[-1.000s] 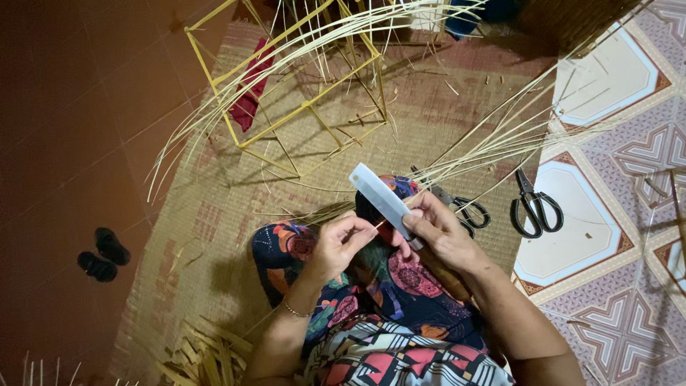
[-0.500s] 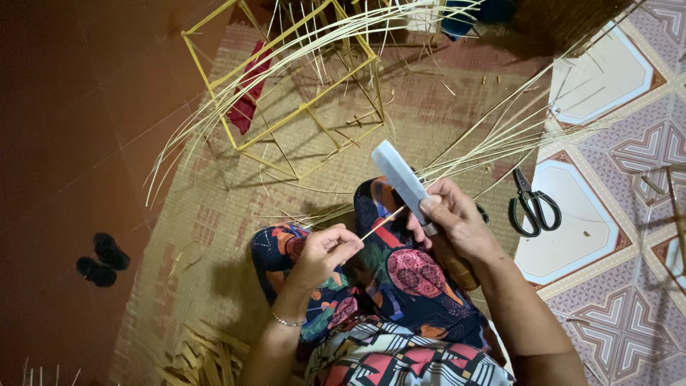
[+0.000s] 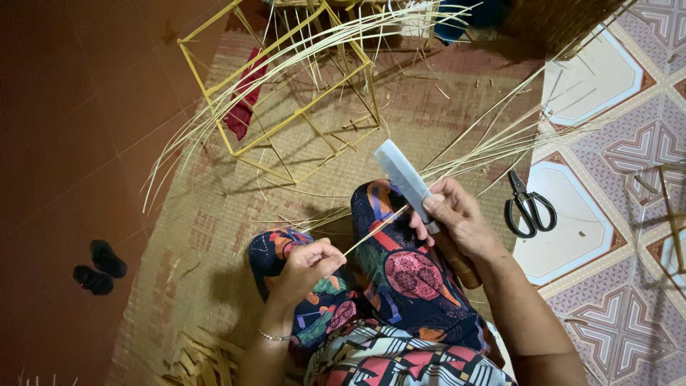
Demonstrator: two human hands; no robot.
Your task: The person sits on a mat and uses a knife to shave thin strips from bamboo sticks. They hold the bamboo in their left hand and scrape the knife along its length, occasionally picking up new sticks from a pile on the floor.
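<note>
My right hand (image 3: pixel 457 218) grips a broad-bladed knife (image 3: pixel 401 174) by its wooden handle, blade pointing up and away. My left hand (image 3: pixel 307 268) pinches the near end of a thin bamboo strip (image 3: pixel 373 230) that runs up to the blade by my right thumb. Both hands are above my knees, which are covered by colourful patterned cloth (image 3: pixel 400 275). I am sitting on a woven mat (image 3: pixel 214 214).
A yellow bamboo frame (image 3: pixel 286 86) with long splayed strips and a red cloth (image 3: pixel 243 100) stands ahead. More long strips (image 3: pixel 500 143) fan right. Black scissors (image 3: pixel 529 207) lie on the patterned tiles. A pair of dark sandals (image 3: pixel 100 266) is at left; cut bamboo pieces (image 3: pixel 200 357) lie near my left elbow.
My hands have drawn apart: the left moved down and left pulling the strip, while the right with the knife moved up and right.
</note>
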